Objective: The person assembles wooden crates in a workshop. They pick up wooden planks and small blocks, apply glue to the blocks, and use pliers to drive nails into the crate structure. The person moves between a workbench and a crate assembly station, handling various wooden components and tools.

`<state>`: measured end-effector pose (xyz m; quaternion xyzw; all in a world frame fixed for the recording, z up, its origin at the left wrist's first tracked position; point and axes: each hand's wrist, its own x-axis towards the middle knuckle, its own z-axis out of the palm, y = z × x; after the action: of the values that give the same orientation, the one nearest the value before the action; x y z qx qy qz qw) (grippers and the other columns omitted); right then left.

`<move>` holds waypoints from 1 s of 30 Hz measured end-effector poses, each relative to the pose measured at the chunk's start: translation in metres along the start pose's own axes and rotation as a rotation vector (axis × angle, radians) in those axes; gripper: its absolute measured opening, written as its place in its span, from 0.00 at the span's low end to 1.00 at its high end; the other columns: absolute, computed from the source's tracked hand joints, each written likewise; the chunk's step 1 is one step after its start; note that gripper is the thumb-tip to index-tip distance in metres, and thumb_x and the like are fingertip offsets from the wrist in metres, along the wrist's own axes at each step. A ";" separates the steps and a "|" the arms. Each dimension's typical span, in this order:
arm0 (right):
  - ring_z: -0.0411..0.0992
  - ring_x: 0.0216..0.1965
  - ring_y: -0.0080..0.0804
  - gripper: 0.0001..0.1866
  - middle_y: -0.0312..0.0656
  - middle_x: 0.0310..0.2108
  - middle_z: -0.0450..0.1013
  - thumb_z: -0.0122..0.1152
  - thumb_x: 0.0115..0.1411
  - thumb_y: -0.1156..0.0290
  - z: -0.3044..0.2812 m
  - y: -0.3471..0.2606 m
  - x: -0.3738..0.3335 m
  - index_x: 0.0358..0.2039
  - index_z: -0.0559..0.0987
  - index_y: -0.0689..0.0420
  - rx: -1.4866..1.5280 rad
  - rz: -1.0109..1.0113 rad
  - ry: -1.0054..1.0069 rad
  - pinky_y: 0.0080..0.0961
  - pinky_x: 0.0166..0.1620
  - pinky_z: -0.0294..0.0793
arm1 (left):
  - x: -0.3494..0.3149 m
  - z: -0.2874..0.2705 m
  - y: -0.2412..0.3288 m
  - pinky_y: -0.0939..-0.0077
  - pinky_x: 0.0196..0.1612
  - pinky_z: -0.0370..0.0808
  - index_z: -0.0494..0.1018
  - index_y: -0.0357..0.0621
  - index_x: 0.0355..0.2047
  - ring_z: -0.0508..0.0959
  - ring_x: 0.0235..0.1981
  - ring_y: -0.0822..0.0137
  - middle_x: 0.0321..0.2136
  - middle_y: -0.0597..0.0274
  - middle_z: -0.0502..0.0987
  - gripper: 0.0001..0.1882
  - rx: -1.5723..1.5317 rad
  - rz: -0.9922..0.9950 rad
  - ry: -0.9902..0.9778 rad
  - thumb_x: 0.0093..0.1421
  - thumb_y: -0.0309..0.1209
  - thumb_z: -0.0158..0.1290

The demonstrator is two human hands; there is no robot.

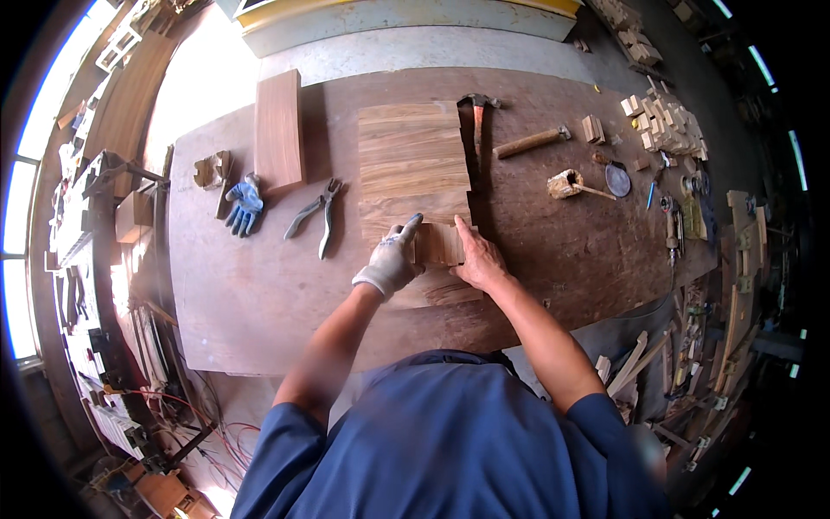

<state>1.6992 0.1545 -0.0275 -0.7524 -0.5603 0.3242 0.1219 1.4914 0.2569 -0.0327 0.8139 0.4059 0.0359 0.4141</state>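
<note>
My left hand (391,262), in a pale glove with blue fingertips, and my bare right hand (481,259) grip a small wooden block (439,246) from its two sides. Striped grain shows on the block, perhaps several thin pieces together; I cannot tell. It is over the near part of a panel of wooden strips (411,156), whose right edge is uneven. Beyond the right edge of that panel lies a claw hammer (478,121) with an orange handle. Pliers (322,212) with grey handles rest to the left of my hands.
On the brown worktable (588,259) lie a blue glove (245,206), a thick plank (279,130), a wooden-handled hammer (529,143), and a crusted pot (565,183) with a stick. Small wooden blocks (666,125) are heaped at the far right, near a blue pen (651,195).
</note>
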 end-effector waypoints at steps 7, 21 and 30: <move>0.69 0.64 0.55 0.57 0.56 0.65 0.68 0.82 0.44 0.71 -0.003 0.004 0.007 0.72 0.57 0.62 -0.041 -0.113 0.028 0.41 0.65 0.72 | 0.003 -0.006 0.001 0.55 0.60 0.74 0.57 0.55 0.73 0.76 0.55 0.45 0.54 0.48 0.74 0.56 0.004 -0.005 -0.034 0.45 0.30 0.74; 0.73 0.58 0.58 0.57 0.52 0.61 0.68 0.82 0.44 0.70 -0.010 -0.008 0.009 0.73 0.59 0.52 -0.121 -0.055 -0.005 0.46 0.58 0.78 | 0.006 -0.012 0.018 0.54 0.62 0.74 0.56 0.52 0.73 0.72 0.60 0.42 0.62 0.45 0.68 0.57 0.221 0.055 0.027 0.45 0.33 0.74; 0.76 0.52 0.58 0.44 0.52 0.58 0.68 0.69 0.51 0.79 0.010 -0.002 0.026 0.69 0.64 0.48 -0.183 -0.159 0.047 0.47 0.51 0.81 | 0.021 -0.003 0.028 0.52 0.63 0.73 0.59 0.45 0.69 0.70 0.63 0.41 0.64 0.43 0.66 0.49 0.178 0.044 -0.113 0.48 0.30 0.70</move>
<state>1.6956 0.1769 -0.0428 -0.7208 -0.6425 0.2434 0.0913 1.5221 0.2644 -0.0172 0.8569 0.3655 -0.0374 0.3616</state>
